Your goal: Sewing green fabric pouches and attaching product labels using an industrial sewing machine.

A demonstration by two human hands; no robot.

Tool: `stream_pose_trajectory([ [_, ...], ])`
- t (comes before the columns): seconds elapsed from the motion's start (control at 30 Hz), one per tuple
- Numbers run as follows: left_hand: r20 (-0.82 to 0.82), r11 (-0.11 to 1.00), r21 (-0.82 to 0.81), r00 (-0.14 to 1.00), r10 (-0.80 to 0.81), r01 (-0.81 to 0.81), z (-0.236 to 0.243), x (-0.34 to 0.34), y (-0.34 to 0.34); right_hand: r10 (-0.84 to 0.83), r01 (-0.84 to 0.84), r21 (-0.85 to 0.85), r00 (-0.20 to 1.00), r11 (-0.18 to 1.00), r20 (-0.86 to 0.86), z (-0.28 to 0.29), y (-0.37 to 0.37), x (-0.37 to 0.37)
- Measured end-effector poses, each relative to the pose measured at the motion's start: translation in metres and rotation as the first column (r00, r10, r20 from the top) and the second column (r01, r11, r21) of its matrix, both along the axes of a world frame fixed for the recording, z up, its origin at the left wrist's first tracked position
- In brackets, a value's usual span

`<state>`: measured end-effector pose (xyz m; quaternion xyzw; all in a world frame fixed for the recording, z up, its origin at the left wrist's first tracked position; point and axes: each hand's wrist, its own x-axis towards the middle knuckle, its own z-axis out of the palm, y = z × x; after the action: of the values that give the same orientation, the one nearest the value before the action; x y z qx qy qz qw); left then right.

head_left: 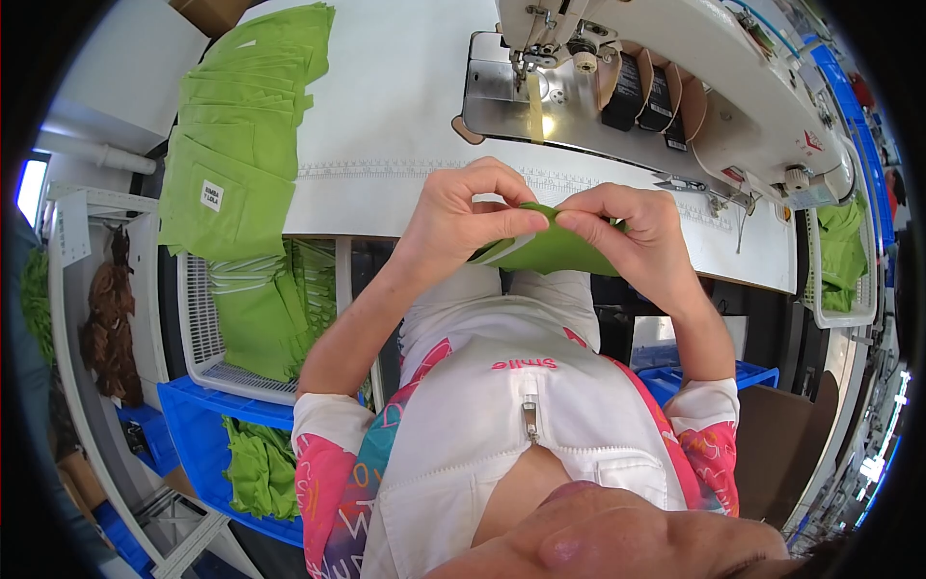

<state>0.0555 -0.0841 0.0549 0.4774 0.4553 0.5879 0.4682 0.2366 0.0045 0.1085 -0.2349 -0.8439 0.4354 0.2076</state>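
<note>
A folded piece of green fabric is stretched between my two hands, just over the table's front edge, and a white strip shows along its left part. My left hand pinches its top edge between thumb and fingers. Close beside it, my right hand grips the same edge with thumb and forefinger. The fabric hangs down toward my lap. Beyond my hands stands a sewing machine, its needle area above a shiny metal plate. A yellowish strip lies on that plate.
Overlapping green fabric pieces cover the table's left side. A white basket below holds more, and a blue crate sits under it. Small black boxes stand by the machine. Another white basket is at the right.
</note>
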Motion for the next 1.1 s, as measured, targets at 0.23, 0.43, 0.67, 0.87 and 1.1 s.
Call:
stream_pose_trajectory([
  [0.23, 0.316, 0.991, -0.111, 0.942, 0.112, -0.081, -0.009, 0.013, -0.007, -0.008, 0.009, -0.052, 1.0, 0.999, 0.003, 0.002, 0.005, 0.001],
  [0.43, 0.415, 0.986, -0.091, 0.895, 0.163, -0.137, -0.016, 0.018, -0.007, -0.013, 0.014, -0.069, 1.0, 0.998, 0.004, 0.003, 0.004, -0.001],
  [0.67, 0.431, 0.986, -0.072, 0.887, 0.165, -0.149, -0.017, 0.018, -0.007, -0.01, 0.01, -0.036, 1.0, 0.999, -0.008, 0.002, 0.005, -0.002],
  [0.87, 0.395, 0.986, -0.055, 0.903, 0.167, -0.158, -0.018, 0.015, -0.006, -0.013, 0.013, -0.021, 1.0, 1.0, -0.01, 0.0, 0.006, -0.003],
  [1.1, 0.321, 0.962, -0.134, 0.908, 0.268, -0.236, -0.02, 0.017, -0.017, 0.064, -0.069, 0.093, 0.996, 0.993, 0.056, -0.009, 0.004, -0.021],
])
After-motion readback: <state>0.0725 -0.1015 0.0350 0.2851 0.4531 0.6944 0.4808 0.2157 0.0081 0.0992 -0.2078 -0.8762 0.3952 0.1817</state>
